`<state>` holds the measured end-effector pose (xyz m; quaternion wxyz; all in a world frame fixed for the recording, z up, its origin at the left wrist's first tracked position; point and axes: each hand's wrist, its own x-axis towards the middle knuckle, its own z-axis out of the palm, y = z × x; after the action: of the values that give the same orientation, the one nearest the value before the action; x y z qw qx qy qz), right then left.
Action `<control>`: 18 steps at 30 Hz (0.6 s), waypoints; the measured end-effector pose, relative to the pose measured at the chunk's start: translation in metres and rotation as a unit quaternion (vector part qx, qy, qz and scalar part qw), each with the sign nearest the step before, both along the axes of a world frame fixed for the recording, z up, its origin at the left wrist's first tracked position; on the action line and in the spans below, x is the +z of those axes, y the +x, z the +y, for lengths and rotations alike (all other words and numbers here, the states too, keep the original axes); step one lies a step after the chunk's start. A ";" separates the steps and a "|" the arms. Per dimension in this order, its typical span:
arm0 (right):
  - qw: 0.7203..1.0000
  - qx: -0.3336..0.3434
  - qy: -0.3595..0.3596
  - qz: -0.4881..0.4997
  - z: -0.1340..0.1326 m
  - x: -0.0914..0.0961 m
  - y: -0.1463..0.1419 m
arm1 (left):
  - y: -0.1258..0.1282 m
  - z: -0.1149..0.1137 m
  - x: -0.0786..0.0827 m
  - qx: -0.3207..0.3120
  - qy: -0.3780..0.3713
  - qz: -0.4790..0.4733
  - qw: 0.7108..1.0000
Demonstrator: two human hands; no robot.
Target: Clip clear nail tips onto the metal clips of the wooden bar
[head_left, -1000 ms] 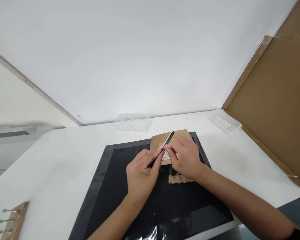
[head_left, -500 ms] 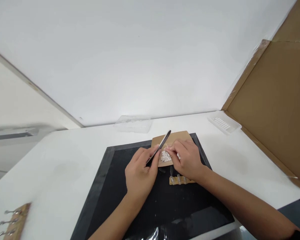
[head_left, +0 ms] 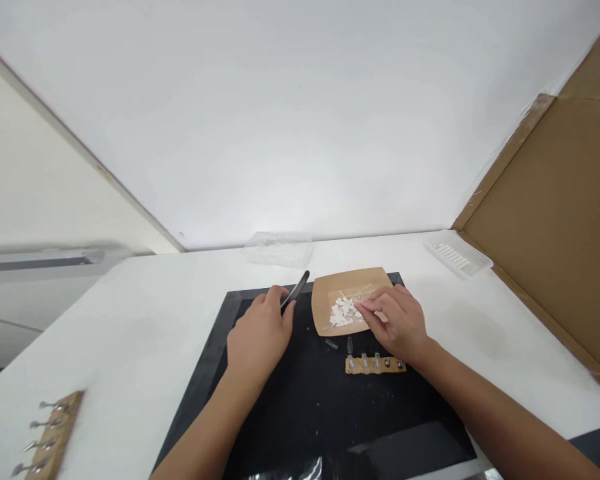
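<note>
My left hand [head_left: 261, 328] is closed around a slim black tool with a pale edge [head_left: 298, 287], its tip pointing up and away; its exact kind is unclear. It is over the black mat, left of a shallow brown paper tray [head_left: 325, 293]. A heap of small white pieces with thin sticks [head_left: 344, 311] lies in the tray. Over its right part, my right hand [head_left: 396, 319] has thumb and fingers pinched together beside the heap. Whatever the pinch holds is too small to make out.
Below the tray lies a wooden strip [head_left: 358, 368] with clear caps and metal tips; two loose caps [head_left: 350, 345] are nearby. Another wooden block with metal bits [head_left: 55, 440] stands at left. Clear plastic trays [head_left: 280, 251] sit at the back; cardboard [head_left: 545, 233] walls the right.
My left hand has moved left with the black tool, away from the tray and my right hand. My right hand stays pinched over the tray, while the view has shifted slightly.
</note>
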<state>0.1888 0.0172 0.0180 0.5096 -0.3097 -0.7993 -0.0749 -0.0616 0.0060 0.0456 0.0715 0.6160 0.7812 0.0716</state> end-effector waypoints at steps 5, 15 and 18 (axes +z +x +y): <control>0.999 0.012 0.036 -0.023 0.000 -0.001 0.006 | -0.003 -0.001 -0.005 -0.038 0.035 0.027 0.998; 0.979 0.054 0.114 -0.160 -0.011 0.014 0.013 | 0.042 -0.019 -0.014 -0.251 0.144 -0.456 0.842; 0.976 0.071 0.122 -0.166 -0.013 0.017 0.013 | 0.047 -0.019 -0.020 -0.245 0.129 -0.507 0.816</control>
<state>0.2018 0.0038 0.0354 0.4080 -0.1706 -0.8775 -0.1855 -0.0151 -0.0133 0.0254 0.3927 0.6672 0.4414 0.4537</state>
